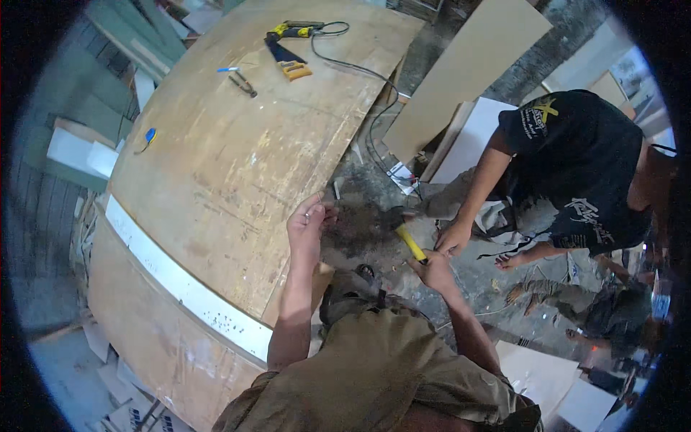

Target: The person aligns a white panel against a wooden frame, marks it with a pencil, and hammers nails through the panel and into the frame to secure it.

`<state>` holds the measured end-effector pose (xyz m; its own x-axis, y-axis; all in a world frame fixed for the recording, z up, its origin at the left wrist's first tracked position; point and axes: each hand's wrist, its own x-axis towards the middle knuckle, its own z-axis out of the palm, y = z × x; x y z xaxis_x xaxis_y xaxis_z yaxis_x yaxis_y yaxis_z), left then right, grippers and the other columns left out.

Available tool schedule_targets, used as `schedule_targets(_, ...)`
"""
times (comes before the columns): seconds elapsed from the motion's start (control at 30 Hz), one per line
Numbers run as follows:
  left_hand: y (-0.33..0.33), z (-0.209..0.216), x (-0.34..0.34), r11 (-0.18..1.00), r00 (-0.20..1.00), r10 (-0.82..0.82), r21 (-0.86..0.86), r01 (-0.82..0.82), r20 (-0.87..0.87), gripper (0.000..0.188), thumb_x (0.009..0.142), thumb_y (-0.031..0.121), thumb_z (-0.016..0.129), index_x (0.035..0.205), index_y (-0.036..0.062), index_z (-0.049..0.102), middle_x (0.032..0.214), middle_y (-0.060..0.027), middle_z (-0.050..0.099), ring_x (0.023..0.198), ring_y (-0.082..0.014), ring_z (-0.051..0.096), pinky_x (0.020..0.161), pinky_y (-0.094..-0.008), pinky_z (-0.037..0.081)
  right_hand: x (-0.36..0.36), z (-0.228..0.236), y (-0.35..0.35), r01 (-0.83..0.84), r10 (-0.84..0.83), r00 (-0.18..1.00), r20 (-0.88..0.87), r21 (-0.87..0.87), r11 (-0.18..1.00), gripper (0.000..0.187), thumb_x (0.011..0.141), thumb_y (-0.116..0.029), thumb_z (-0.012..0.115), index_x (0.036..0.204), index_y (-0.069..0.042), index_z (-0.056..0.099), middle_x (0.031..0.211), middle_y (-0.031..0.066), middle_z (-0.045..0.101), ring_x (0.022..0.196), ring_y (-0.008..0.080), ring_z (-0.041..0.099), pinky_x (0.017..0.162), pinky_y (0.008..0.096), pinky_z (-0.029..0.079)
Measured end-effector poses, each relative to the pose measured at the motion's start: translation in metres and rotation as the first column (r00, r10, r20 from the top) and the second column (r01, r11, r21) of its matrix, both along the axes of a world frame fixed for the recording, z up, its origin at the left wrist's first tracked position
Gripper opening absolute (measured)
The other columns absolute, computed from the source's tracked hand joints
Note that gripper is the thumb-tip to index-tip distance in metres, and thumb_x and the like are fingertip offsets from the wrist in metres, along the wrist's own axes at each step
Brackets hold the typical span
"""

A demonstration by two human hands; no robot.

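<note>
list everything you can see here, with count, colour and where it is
plywood sheet: one, brown, large, on the left
white strip: one, white, lying across the plywood sheet near its lower end
hand saw: one, dark blade with a yellow handle, far end of the sheet
power tool: one, yellow and black, with a black cord, far end
pliers: one, dark, far end, left of the saw
co-worker: one, black shirt, crouching on the right
hammer: one, yellow handle, dark head, in the right hand
left hand: raised at the plywood's edge, fingers pinched together
right hand: gripping the hammer handle

plywood sheet [237,165], saw [286,59], pliers [243,84]
</note>
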<state>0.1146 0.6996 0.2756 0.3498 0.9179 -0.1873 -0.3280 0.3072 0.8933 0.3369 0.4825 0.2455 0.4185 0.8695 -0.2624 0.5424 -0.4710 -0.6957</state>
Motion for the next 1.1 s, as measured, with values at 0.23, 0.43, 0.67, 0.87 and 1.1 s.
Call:
schedule_targets(0.23, 0.040, -0.005, 0.085, 0.985, 0.985, -0.163, -0.044, 0.165, 0.049, 0.028, 0.096, 0.014, 0.058, 0.120, -0.0013, 0.059, 0.097, -0.0080, 0.067, 0.089, -0.0171, 0.065, 0.080, -0.0293, 0.052, 0.024, -0.034, -0.041, 0.190, -0.220, 0.973, -0.063, -0.311, 0.931, 0.037, 0.086, -0.036, 0.070, 0.099, -0.002, 0.068, 0.076, 0.0206, 0.066, 0.069, 0.0330, 0.066, 0.066, 0.0411, 0.050)
schedule_targets(0.43, 0.064, -0.027, 0.161, 0.957, 0.951, -0.291, -0.023, 0.290, -0.101, 0.021, 0.098, 0.017, 0.055, 0.110, 0.0008, 0.060, 0.100, -0.0064, 0.065, 0.088, -0.0150, 0.063, 0.076, -0.0290, 0.051, 0.035, 0.000, -0.006, 0.256, -0.369, 0.914, -0.170, -0.463, 0.848, 0.045, 0.085, -0.045, 0.068, 0.097, -0.001, 0.068, 0.071, 0.0110, 0.065, 0.066, 0.0194, 0.063, 0.064, 0.0385, 0.049)
schedule_targets(0.67, 0.118, -0.055, 0.260, 0.884, 0.872, -0.466, -0.055, 0.464, -0.149, 0.019, 0.096, 0.019, 0.059, 0.106, 0.0031, 0.062, 0.094, -0.0069, 0.066, 0.081, -0.0130, 0.061, 0.071, -0.0271, 0.050, 0.100, -0.037, 0.026, 0.232, -0.278, 0.958, -0.062, -0.398, 0.887, 0.045, 0.084, -0.045, 0.067, 0.100, -0.002, 0.069, 0.086, 0.0209, 0.069, 0.083, 0.0374, 0.068, 0.073, 0.0462, 0.052)
schedule_targets(0.87, 0.205, -0.034, 0.374, 0.793, 0.823, -0.528, 0.227, 0.566, -0.210, 0.016, 0.094, 0.015, 0.062, 0.105, 0.0029, 0.063, 0.094, -0.0056, 0.065, 0.083, -0.0115, 0.062, 0.069, -0.0268, 0.053, 0.167, -0.026, 0.071, 0.386, -0.444, 0.894, -0.053, -0.410, 0.826, 0.049, 0.085, -0.048, 0.067, 0.101, -0.002, 0.069, 0.085, 0.0194, 0.070, 0.079, 0.0360, 0.068, 0.073, 0.0459, 0.051)
schedule_targets(1.1, 0.255, 0.044, 0.503, 0.612, 0.739, -0.635, 0.436, 0.660, -0.226, 0.020, 0.093, 0.015, 0.064, 0.104, -0.0004, 0.062, 0.091, -0.0026, 0.063, 0.079, -0.0103, 0.058, 0.069, -0.0243, 0.048, 0.194, -0.044, 0.086, 0.682, -0.722, 0.691, -0.039, -0.295, 0.669, 0.052, 0.083, -0.049, 0.068, 0.096, 0.002, 0.068, 0.079, 0.0237, 0.066, 0.077, 0.0362, 0.068, 0.068, 0.0447, 0.049)
